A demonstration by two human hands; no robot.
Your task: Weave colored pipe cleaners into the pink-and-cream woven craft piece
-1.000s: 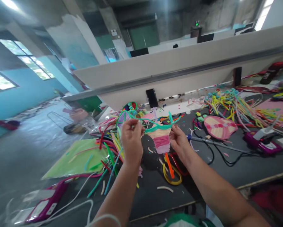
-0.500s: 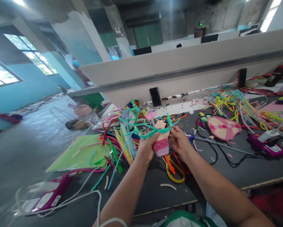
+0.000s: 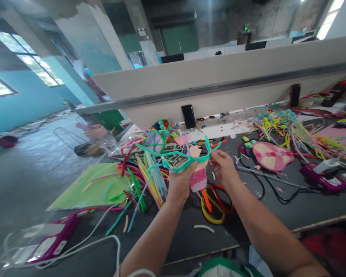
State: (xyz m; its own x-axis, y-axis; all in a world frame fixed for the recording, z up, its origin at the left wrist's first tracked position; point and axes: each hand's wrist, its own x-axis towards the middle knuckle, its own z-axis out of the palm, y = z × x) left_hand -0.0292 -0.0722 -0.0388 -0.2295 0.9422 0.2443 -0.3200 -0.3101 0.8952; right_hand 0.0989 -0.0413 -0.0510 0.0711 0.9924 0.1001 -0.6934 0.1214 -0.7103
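Note:
A turquoise pipe-cleaner strand [image 3: 201,158] with branching ends stretches between my two hands. My left hand [image 3: 181,181] pinches it near its middle, thumb on top. Its right part, by an upright looped end, is between the fingertips of my right hand [image 3: 221,164]. Just behind and below the strand is a pink and cream striped piece [image 3: 198,179], close to my left hand; whether that hand holds it too is unclear. Scissors with yellow and red handles [image 3: 213,213] lie on the dark table under my hands, an orange strip across them.
Loose pipe cleaners [image 3: 152,177] and a green sheet [image 3: 89,186] lie to the left. A phone [image 3: 188,116] leans on the divider. At the right are a pink striped oval [image 3: 272,156], black cables and a purple power strip [image 3: 324,177].
The view has shifted slightly. My right hand has moved a little away from the striped piece, and the strand's long left branch sits differently. Both hands still grip the strand.

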